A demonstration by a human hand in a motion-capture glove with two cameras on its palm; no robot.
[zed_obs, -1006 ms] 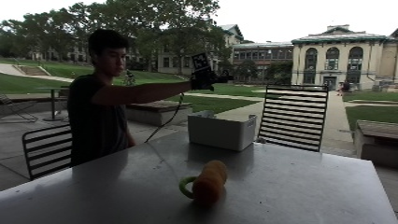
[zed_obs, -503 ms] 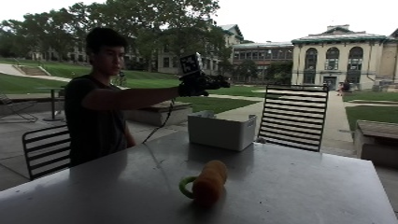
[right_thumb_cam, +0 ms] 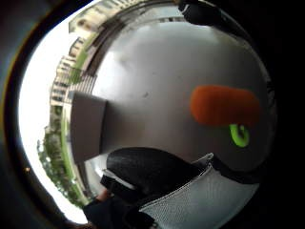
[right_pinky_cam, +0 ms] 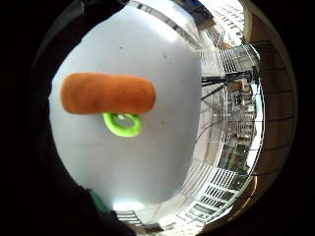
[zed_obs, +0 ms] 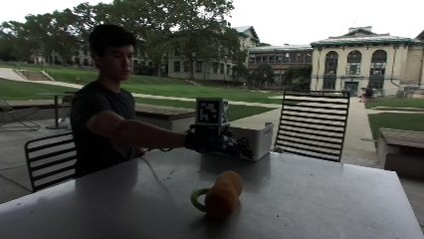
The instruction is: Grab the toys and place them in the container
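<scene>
Toys lie together on the surface (zed_obs: pixel 318 199): the orange plush toy (zed_obs: pixel 222 193) with the green ring (zed_obs: pixel 197 198) touching it at about 9 o'clock, and the container (zed_obs: pixel 250 139) stands apart at about 12 o'clock. The gloved right hand (zed_obs: pixel 211 139) was raised high a second ago and has now come down to just above the surface, in front of the container. Its fingers seem relaxed and hold nothing, so I judge the first pick is only beginning.
</scene>
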